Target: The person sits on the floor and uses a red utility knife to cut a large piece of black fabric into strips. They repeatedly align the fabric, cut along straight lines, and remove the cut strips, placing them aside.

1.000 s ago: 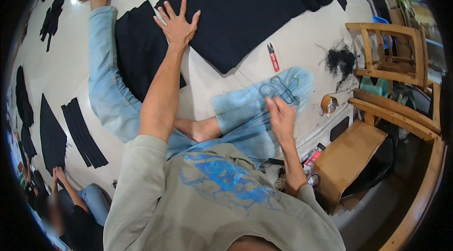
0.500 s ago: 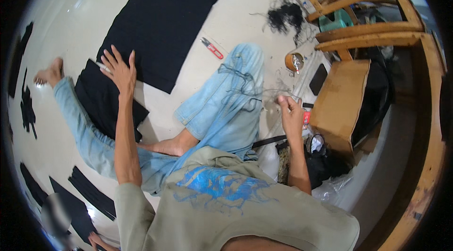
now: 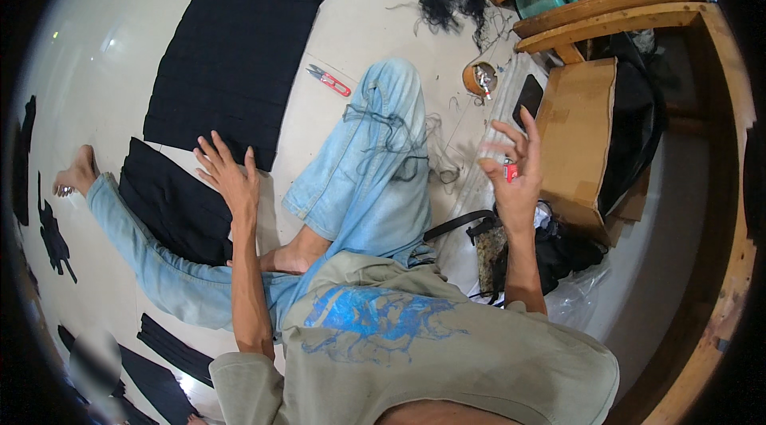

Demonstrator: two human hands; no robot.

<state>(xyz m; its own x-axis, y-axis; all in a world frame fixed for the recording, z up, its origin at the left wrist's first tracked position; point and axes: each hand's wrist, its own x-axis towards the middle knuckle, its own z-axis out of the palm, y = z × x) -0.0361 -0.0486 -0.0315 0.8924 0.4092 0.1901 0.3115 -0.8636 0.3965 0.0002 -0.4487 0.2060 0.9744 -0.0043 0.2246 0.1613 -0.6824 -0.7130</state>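
Black cloth (image 3: 231, 34) partly beneath left hand (image 3: 237, 185); right hand (image 3: 517, 187) well apart.

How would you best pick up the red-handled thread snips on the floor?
I'd take the thread snips by their red handles, from above on the side of the raised knee. They appear to lie flat, with the handles toward that knee and the metal blades pointing away, so this should keep clear of the tips.

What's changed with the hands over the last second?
Left hand moved rightward along the near edge of the large black cloth. Right hand moved right, away from the knee, its fingers opening. Red-handled snips stayed on the floor; dark threads, on the knee.
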